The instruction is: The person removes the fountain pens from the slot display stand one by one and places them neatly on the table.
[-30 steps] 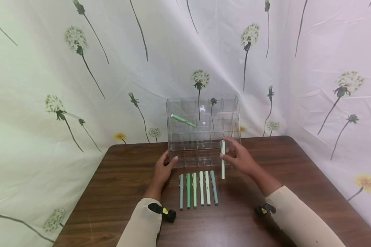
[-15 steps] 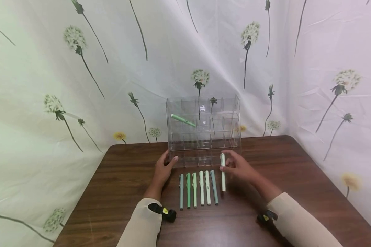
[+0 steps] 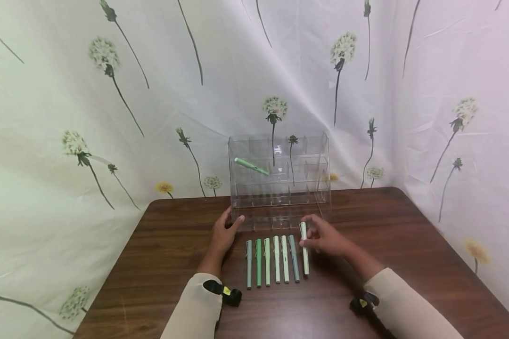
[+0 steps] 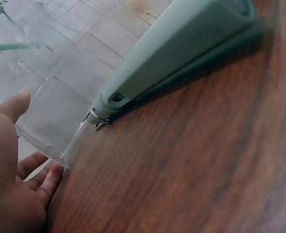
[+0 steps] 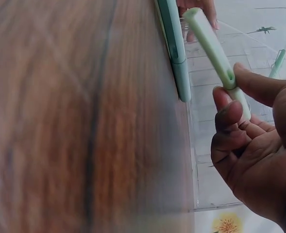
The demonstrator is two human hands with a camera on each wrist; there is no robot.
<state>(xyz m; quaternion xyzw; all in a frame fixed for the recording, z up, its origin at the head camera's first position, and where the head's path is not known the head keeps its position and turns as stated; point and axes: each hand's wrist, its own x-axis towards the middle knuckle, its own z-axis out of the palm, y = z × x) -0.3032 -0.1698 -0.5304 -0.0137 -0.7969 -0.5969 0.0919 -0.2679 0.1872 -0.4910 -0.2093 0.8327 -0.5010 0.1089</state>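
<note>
My right hand (image 3: 325, 238) pinches a pale green pen (image 3: 304, 249) between thumb and fingers, cap end up and tilted, at the right end of a row of pens. In the right wrist view the pen (image 5: 213, 48) slants out from the fingertips. My left hand (image 3: 225, 233) grips the lower left corner of a clear plastic organizer (image 3: 254, 200), thumb in front and fingers round the side. The row on the table holds several pens, including a bright green pen (image 3: 258, 261) and a grey-blue pen (image 3: 294, 259). A green pen (image 3: 251, 165) lies slanted in an upper compartment.
The organizer stands at the back of the brown wooden table (image 3: 161, 263), in front of a white curtain (image 3: 174, 94) printed with dandelions. Each wrist carries a small black camera, such as the left camera (image 3: 232, 295).
My right hand has come down and toward me with the pale green pen, from in front of the organizer to beside the row. The left hand has stayed at the organizer's corner.
</note>
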